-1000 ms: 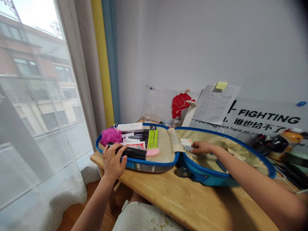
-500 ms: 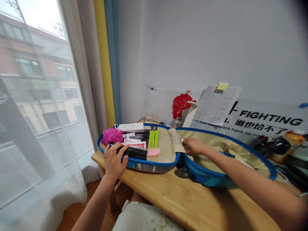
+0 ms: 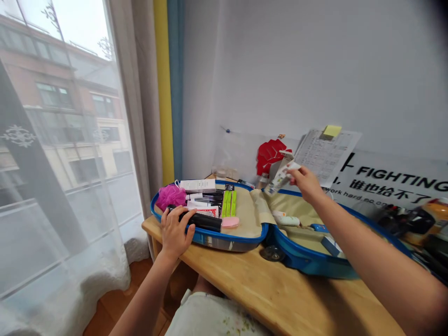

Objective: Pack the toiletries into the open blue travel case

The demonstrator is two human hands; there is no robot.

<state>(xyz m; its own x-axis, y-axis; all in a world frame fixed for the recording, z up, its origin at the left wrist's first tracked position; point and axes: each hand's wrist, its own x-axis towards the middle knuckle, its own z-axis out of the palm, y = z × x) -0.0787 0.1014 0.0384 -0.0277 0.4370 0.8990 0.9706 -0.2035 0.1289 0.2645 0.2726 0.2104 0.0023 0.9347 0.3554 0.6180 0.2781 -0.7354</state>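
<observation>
An open blue suitcase [image 3: 241, 245] with beige lining lies on the wooden table. My left hand [image 3: 177, 228] is at its left half, fingers curled over a black cylinder [image 3: 206, 222] by the near rim. Around it lie a purple bath puff [image 3: 171, 197], a white box [image 3: 198, 185], green packs [image 3: 229, 203], a pink oval item [image 3: 230, 222] and several tubes. Raised above the hinge, my right hand [image 3: 305, 181] pinches a white printed tube [image 3: 281, 177], slightly blurred. Below, the right half holds a white bottle [image 3: 289, 220] and a blue-and-white box [image 3: 332, 246].
Behind the suitcase, papers [image 3: 327, 156] and a banner [image 3: 395, 179] hang on the wall. Bottles and dark items [image 3: 413, 219] crowd the right. A sheer curtain [image 3: 80, 186] hangs left; the table's front edge [image 3: 224, 284] is near my lap.
My right hand has risen out of the suitcase's right half with the white tube, uncovering items there. My left hand stays on the black cylinder. The view has shifted slightly.
</observation>
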